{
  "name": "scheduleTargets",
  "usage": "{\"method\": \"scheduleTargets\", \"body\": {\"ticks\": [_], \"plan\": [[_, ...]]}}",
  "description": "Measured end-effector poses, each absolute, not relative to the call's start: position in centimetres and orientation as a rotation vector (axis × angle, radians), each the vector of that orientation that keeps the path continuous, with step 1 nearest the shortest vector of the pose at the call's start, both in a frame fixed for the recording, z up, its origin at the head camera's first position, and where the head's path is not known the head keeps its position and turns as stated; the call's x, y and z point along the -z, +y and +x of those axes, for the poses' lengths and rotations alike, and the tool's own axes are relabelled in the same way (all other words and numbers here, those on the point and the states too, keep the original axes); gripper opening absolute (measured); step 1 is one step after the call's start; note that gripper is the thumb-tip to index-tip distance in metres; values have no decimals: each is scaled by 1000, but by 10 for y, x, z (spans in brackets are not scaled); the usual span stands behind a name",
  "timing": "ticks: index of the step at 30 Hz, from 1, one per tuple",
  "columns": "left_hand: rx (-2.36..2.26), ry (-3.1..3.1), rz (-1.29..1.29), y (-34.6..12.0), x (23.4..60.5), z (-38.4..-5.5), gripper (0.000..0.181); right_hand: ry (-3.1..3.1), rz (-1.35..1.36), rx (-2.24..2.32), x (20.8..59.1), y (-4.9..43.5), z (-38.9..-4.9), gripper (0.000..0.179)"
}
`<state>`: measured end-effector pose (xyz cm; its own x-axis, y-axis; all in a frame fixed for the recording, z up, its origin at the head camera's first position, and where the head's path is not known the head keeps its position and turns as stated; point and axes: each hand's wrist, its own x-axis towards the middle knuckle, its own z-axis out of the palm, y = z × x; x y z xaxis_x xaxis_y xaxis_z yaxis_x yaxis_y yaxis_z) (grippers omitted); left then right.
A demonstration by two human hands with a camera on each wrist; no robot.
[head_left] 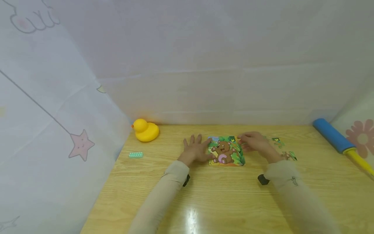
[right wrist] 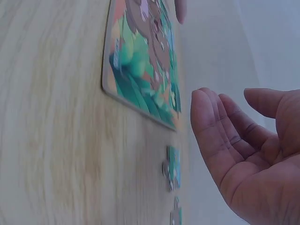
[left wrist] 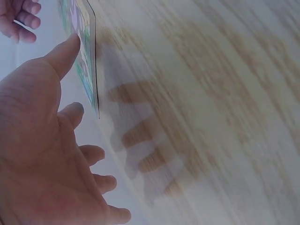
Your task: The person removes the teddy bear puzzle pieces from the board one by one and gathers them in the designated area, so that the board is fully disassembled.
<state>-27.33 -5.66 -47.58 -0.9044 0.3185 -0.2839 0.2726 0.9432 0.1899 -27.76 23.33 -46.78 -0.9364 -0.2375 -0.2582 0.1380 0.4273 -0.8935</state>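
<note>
A bear picture puzzle [head_left: 224, 152] lies flat on the wooden table between the two hands. My left hand [head_left: 195, 150] has its fingers spread at the picture's left side, its thumb and forefinger reaching over that edge. The left wrist view shows the thumb [left wrist: 65, 56] overlapping the picture. By the upper right corner is my right hand [head_left: 255, 142], its fingers lightly bent. In the right wrist view a gap shows between that hand's thumb and fingers [right wrist: 211, 126], with nothing held. Loose jigsaw pieces [head_left: 277, 141] lie to the right, partly behind the right hand and wrist.
A yellow rubber duck [head_left: 147, 131] sits at the table's back left, with a small mint-green studded block [head_left: 136, 155] in front of it. On the far right lies a blue foam tube with a yellow handle [head_left: 333, 136]. White printed cloth [head_left: 187, 97] hangs behind the table.
</note>
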Motion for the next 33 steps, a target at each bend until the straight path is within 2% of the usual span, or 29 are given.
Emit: {"method": "scheduleTargets", "body": {"ticks": [18, 33], "plan": [[-242, 2728, 378, -60, 482, -281, 87, 2338, -107, 1416, 483, 171, -286, 37], [-224, 2747, 370, -59, 479, -276, 88, 2548, -225, 1154, 490, 154, -290, 36]]}}
